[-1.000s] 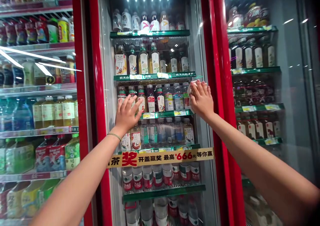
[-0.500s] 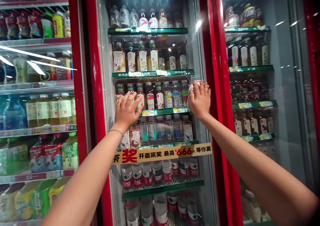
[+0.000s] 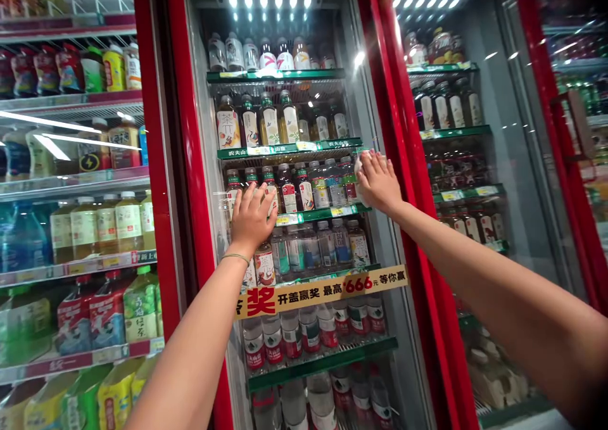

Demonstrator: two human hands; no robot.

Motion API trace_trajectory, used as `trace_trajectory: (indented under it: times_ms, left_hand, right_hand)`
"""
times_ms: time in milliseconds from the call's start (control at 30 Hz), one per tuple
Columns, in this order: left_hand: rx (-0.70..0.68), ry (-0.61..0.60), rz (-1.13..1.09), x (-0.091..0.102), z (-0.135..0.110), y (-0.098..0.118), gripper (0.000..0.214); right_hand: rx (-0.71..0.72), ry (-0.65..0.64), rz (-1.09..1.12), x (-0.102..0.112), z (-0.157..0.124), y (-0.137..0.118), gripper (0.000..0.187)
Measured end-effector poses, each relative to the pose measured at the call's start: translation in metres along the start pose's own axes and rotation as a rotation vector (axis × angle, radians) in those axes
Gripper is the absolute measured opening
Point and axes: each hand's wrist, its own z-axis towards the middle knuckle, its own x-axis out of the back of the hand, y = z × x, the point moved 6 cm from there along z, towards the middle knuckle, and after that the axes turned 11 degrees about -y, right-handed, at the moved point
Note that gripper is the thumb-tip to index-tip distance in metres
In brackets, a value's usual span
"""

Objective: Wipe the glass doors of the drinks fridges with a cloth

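My left hand (image 3: 253, 220) lies with fingers spread on the glass door (image 3: 382, 243) of a lit drinks fridge, in front of the bottles on its third shelf. It holds nothing, and a thin band circles the wrist. Near the right side of the same door, my right hand (image 3: 381, 184) presses a white cloth (image 3: 360, 167) to the glass. Its fingers lie over the cloth, which mostly hides beneath them; only a pale edge shows at the left. Behind the glass stand rows of bottled drinks (image 3: 287, 123) on green-edged shelves.
A tan strip with printed characters (image 3: 327, 292) crosses the door below my hands. Red frames (image 3: 192, 132) border the door. Shelves of drinks (image 3: 107, 221) stand at the left, and another glass-fronted fridge (image 3: 503, 120) is at the right. Light reflections streak the glass.
The view has tilted and shifted, showing more of the fridge's top lights and the right side. Both hands stay on the glass in nearly the same places, the right still over the cloth.
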Motion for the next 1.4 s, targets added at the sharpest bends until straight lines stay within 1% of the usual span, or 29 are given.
trace_trajectory:
  times_ms: [33, 67, 133, 200, 267, 300, 367, 400, 433, 500, 533, 567, 600, 633, 667, 733, 800, 833, 900, 933, 967, 1033, 1100, 1167, 1233, 1300, 1333, 1367, 1400]
  left_hand:
    - [-0.002, 0.002, 0.004, 0.0, 0.0, 0.0, 0.043]
    - [-0.005, 0.003, 0.008, 0.0, 0.0, 0.001, 0.043]
    - [-0.01, 0.005, 0.014, 0.001, 0.0, 0.001, 0.043]
    - [-0.017, 0.007, 0.01, 0.002, 0.0, 0.001, 0.043]
    - [-0.026, 0.016, -0.004, 0.004, -0.001, 0.0, 0.042]
    - [-0.027, 0.027, -0.013, 0.005, -0.001, -0.001, 0.041]
    - [-0.024, 0.053, -0.027, 0.007, -0.002, -0.003, 0.039]
    - [-0.019, 0.062, -0.032, 0.007, -0.002, -0.004, 0.038]
    - [-0.014, 0.067, -0.035, 0.008, -0.002, -0.004, 0.036]
    - [-0.012, 0.065, -0.038, 0.008, -0.001, -0.004, 0.034]
    - [-0.012, 0.063, -0.039, 0.009, -0.001, -0.003, 0.033]
    - [-0.012, 0.061, -0.039, 0.009, -0.001, -0.003, 0.033]
    - [-0.01, 0.06, -0.038, 0.009, -0.001, -0.002, 0.033]
    - [-0.006, 0.056, -0.036, 0.009, -0.001, -0.002, 0.033]
    - [0.0, 0.05, -0.032, 0.009, -0.001, -0.002, 0.034]
    - [0.023, 0.04, -0.02, 0.009, -0.001, -0.003, 0.035]
    - [0.069, 0.053, -0.002, 0.01, -0.002, -0.006, 0.037]
    - [0.102, 0.073, 0.004, 0.01, -0.003, -0.008, 0.038]
    - [0.177, 0.13, 0.002, 0.013, -0.004, -0.013, 0.04]
    - [0.211, 0.155, -0.005, 0.014, -0.005, -0.016, 0.042]
    - [0.24, 0.174, -0.015, 0.014, -0.006, -0.018, 0.042]
    - [0.271, 0.181, -0.031, 0.015, -0.006, -0.021, 0.043]
    - [0.273, 0.163, -0.037, 0.014, -0.006, -0.022, 0.044]
    - [0.265, 0.153, -0.035, 0.014, -0.006, -0.022, 0.044]
    - [0.259, 0.158, -0.03, 0.014, -0.006, -0.021, 0.044]
    - [0.258, 0.162, -0.029, 0.014, -0.007, -0.021, 0.043]
    - [0.26, 0.162, -0.031, 0.014, -0.007, -0.022, 0.043]
    - [0.264, 0.159, -0.034, 0.013, -0.007, -0.022, 0.043]
    - [0.267, 0.156, -0.038, 0.013, -0.007, -0.022, 0.043]
  right_hand:
    - [-0.038, 0.023, 0.029, -0.002, 0.01, -0.011, 0.067]
    - [-0.02, 0.03, 0.048, -0.006, 0.018, -0.03, 0.067]
    - [0.076, 0.035, 0.064, -0.017, 0.021, -0.078, 0.063]
    - [0.2, 0.055, 0.068, -0.025, 0.006, -0.119, 0.062]
    - [0.342, 0.041, 0.039, -0.03, -0.02, -0.137, 0.06]
    - [0.415, 0.004, 0.015, -0.032, -0.033, -0.135, 0.06]
    - [0.439, -0.053, -0.01, -0.03, -0.047, -0.111, 0.06]
    - [0.378, -0.057, -0.004, -0.027, -0.047, -0.092, 0.061]
    - [0.274, -0.039, 0.014, -0.022, -0.042, -0.071, 0.061]
    - [-0.005, 0.046, 0.069, -0.013, -0.023, -0.037, 0.06]
    - [-0.132, 0.092, 0.097, -0.011, -0.013, -0.03, 0.061]
    - [-0.219, 0.13, 0.119, -0.011, -0.003, -0.032, 0.062]
    - [-0.251, 0.152, 0.133, -0.013, 0.005, -0.042, 0.063]
    - [-0.219, 0.154, 0.135, -0.015, 0.011, -0.059, 0.064]
    - [-0.117, 0.134, 0.124, -0.019, 0.013, -0.082, 0.063]
    - [0.127, 0.083, 0.068, -0.025, 0.005, -0.126, 0.063]
    - [0.348, 0.017, -0.006, -0.029, -0.013, -0.151, 0.064]
    - [0.442, -0.02, -0.039, -0.03, -0.022, -0.155, 0.064]
    - [0.54, -0.066, -0.072, -0.031, -0.032, -0.151, 0.066]
    - [0.531, -0.062, -0.067, -0.031, -0.031, -0.146, 0.066]
    - [0.479, -0.034, -0.047, -0.03, -0.026, -0.141, 0.066]
    - [0.315, 0.066, 0.025, -0.028, -0.014, -0.138, 0.065]
    - [0.227, 0.134, 0.083, -0.03, -0.008, -0.147, 0.066]
    - [0.291, 0.12, 0.077, -0.032, -0.009, -0.163, 0.067]
    - [0.488, 0.021, 0.013, -0.035, -0.016, -0.173, 0.068]
    - [0.677, -0.088, -0.052, -0.035, -0.024, -0.168, 0.068]
    - [0.714, -0.118, -0.069, -0.033, -0.024, -0.161, 0.067]
    - [0.691, -0.117, -0.07, -0.031, -0.021, -0.152, 0.066]
    - [0.614, -0.087, -0.056, -0.027, -0.016, -0.144, 0.065]
